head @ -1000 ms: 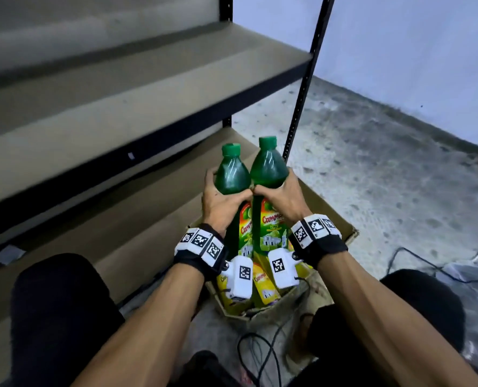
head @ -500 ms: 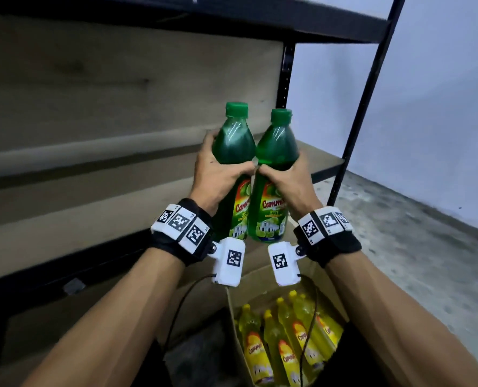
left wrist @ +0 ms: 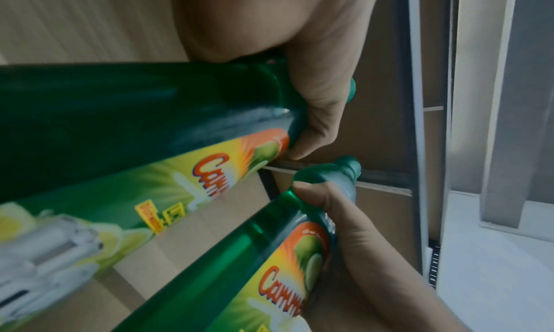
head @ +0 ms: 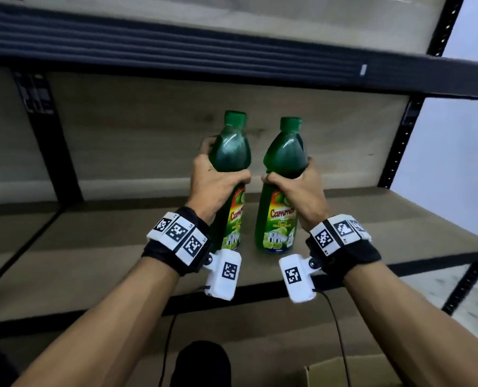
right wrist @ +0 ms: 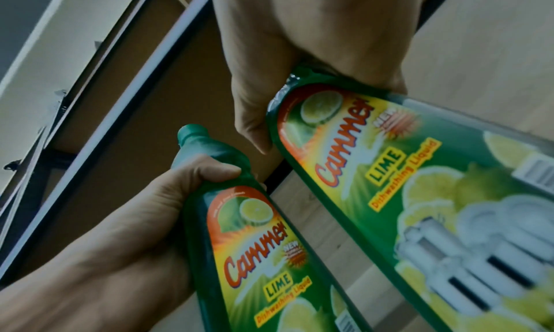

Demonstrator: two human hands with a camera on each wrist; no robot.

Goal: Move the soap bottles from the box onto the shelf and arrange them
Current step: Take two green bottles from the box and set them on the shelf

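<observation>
I hold two green lime dish-soap bottles with green caps upright, side by side with a small gap, over the wooden shelf board (head: 92, 261). My left hand (head: 218, 188) grips the left bottle (head: 232, 152) round its shoulder. The right bottle (head: 285, 160) is gripped the same way by my right hand (head: 302, 191). Whether their bases touch the board I cannot tell. The left wrist view shows my left hand (left wrist: 315, 88) on its bottle (left wrist: 120, 112). The right wrist view shows my right hand (right wrist: 299, 52) on its bottle (right wrist: 419, 183).
A dark metal beam (head: 232, 60) of the shelf above runs across the top. Black uprights (head: 50, 141) stand at left and right (head: 399, 152). A corner of the cardboard box (head: 352, 370) shows at the bottom, below the shelf's front edge. Cables hang from the wrist cameras.
Both hands lifted the two green bottles out of the box up to the shelf level. The bottles, pressed together before, now stand slightly apart.
</observation>
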